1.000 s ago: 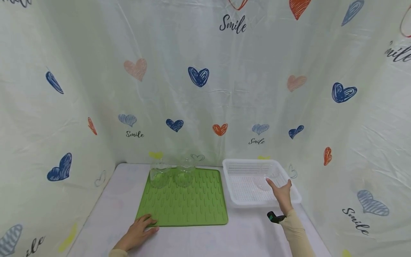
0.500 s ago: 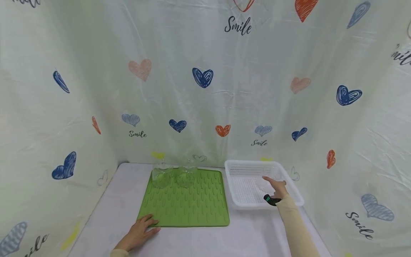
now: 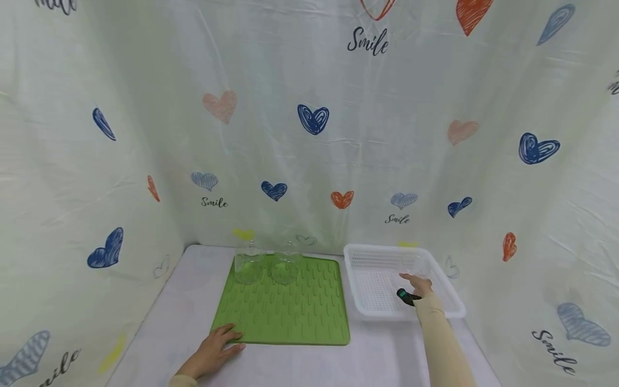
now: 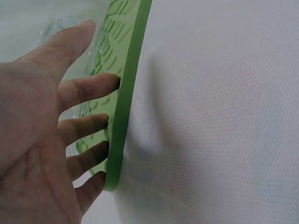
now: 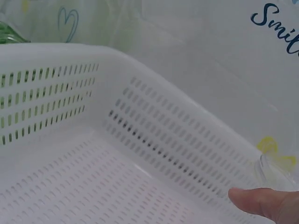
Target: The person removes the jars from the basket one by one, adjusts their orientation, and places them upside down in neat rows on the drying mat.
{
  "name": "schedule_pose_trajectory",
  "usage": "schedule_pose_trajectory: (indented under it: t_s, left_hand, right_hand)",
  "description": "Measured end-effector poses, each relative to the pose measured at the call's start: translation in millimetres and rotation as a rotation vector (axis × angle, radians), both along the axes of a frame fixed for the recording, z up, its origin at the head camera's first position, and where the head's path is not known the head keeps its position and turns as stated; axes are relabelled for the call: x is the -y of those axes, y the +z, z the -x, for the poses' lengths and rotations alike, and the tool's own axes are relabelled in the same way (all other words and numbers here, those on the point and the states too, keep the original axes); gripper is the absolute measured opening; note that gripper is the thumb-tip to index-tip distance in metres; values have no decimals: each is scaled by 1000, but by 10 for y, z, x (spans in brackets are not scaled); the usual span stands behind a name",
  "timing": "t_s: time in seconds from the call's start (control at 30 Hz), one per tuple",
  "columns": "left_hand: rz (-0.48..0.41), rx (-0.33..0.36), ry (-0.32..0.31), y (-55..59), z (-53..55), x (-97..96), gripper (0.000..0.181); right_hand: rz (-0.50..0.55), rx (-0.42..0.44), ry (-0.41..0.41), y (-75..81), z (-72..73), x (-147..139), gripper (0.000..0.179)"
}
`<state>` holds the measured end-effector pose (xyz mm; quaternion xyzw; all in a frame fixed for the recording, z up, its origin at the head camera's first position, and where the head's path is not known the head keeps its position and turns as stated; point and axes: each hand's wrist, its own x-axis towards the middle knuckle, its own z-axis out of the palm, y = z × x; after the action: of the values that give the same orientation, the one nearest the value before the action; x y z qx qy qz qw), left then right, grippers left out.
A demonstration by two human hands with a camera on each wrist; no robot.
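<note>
My right hand [image 3: 422,285] reaches into the white perforated basket [image 3: 360,301]. Its thumb [image 5: 261,201] points left and looks straight. Just beyond the thumb is a clear glass-like vessel [image 5: 275,170], at the basket's back right; my other fingers are hidden, and I cannot tell whether they grip it. My left hand [image 3: 213,346] lies at the front left corner of the green ridged mat [image 3: 300,317], fingers spread and fingertips at its edge. Two clear vessels [image 3: 249,269] stand side by side at the mat's back left.
A white cloth [image 3: 290,365] covers the table. Behind and at both sides hangs a pale curtain [image 3: 271,140] printed with hearts and lettering. A black strap-like piece [image 3: 407,297] sits at my right wrist, over the basket.
My right hand has gone from the basket's front right side, thumb and fingers wide apart, deeper and lower into the basket. The left hand stays on the mat's corner. The view shifts slightly.
</note>
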<state>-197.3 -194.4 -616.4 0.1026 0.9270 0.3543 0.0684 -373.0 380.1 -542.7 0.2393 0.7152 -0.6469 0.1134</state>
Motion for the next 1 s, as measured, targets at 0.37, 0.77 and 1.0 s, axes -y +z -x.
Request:
schedule_pose_trajectory:
  t_s: [0.37, 0.77, 1.0]
  left_hand:
    - [10, -67, -48, 27, -6, -23, 42]
    - [2, -45, -46, 9, -65, -39, 42]
    - [23, -35, -25, 28, -50, -31, 43]
  right_hand:
    - [-90, -80, -27, -236, 104, -165, 122]
    - [-251, -115, -164, -330, 94, -10, 123]
    - [-190, -167, -244, -324, 130, 48, 115]
